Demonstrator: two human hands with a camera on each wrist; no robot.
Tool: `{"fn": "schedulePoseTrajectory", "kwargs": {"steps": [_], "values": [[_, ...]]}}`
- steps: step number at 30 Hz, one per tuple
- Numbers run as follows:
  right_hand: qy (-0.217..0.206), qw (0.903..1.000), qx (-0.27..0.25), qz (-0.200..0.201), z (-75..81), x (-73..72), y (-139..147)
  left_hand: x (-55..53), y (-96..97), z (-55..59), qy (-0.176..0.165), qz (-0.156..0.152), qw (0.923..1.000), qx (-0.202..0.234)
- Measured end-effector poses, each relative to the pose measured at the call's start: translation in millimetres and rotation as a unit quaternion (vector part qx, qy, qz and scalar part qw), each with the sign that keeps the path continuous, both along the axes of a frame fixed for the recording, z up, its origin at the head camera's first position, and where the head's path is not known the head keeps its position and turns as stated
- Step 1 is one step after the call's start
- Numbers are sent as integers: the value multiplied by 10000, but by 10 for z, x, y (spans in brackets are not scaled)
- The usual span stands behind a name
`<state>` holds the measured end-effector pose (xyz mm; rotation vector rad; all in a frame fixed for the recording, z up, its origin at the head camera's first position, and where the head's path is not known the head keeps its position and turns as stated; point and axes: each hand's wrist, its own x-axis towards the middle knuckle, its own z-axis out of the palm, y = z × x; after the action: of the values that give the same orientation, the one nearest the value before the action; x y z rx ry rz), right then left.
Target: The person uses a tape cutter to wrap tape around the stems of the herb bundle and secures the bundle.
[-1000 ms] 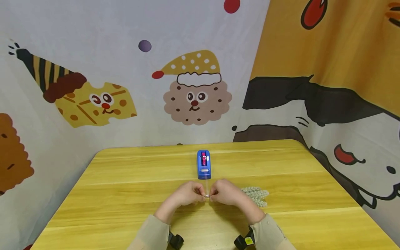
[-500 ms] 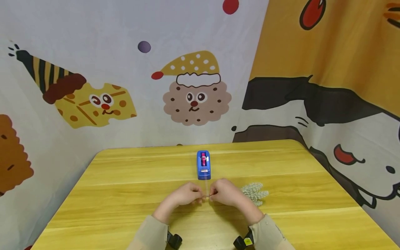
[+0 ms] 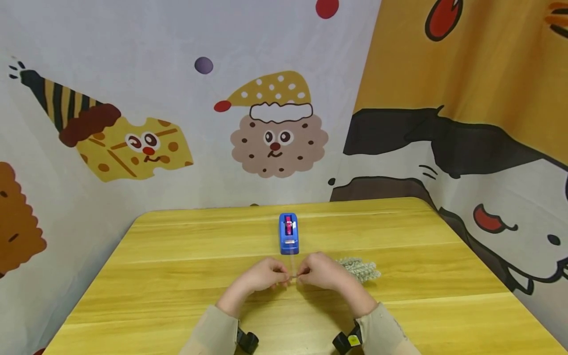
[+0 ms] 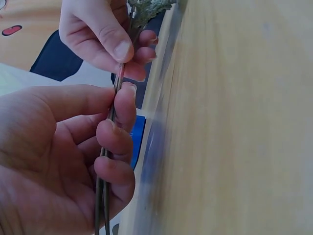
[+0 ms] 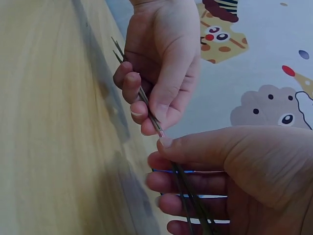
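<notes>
In the head view a small bunch of pale green dried flowers [image 3: 361,269] lies across both hands, its heads showing beyond the right wrist. My left hand [image 3: 265,274] pinches the thin dark stems [image 4: 106,161] between thumb and fingers, toward their cut ends. Close beside it, my right hand [image 3: 323,272] pinches the same stems nearer the heads. A pinkish band [image 5: 162,133] circles the stems in the small gap between the hands. From that gap a clear tape strip [image 3: 293,265] runs to the blue tape dispenser [image 3: 289,244] ahead.
The dispenser stands on the wood-grain table [image 3: 186,246], just beyond the fingertips. A cartoon-printed cloth [image 3: 177,29] hangs behind the table and along its sides. A dark camera is strapped at each wrist, below the beige sleeves [image 3: 215,328].
The flower heads have turned and shifted slightly away from me, now looking more gathered. Both hands stay nearly in place, with small finger movements on the stems. The dispenser has not visibly moved.
</notes>
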<state>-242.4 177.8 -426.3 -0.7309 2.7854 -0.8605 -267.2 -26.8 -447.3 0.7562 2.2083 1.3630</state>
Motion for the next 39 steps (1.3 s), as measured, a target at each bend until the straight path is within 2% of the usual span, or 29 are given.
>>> {"fn": "schedulePoseTrajectory", "kwargs": {"steps": [6, 18, 27, 39], "values": [[103, 9995, 298, -52, 15, 3, 9, 8, 7, 10, 35, 96, 9999, 62], [314, 9977, 520, -284, 52, 26, -27, 19, 18, 50, 80, 267, 9996, 55], [652, 9959, 486, -390, 13, 26, -72, 9, 17, 26, 147, 336, 9993, -12], [795, 9941, 528, -517, -36, 9, -100, -30, 35, -16, 332, 489, 9981, -143]]}}
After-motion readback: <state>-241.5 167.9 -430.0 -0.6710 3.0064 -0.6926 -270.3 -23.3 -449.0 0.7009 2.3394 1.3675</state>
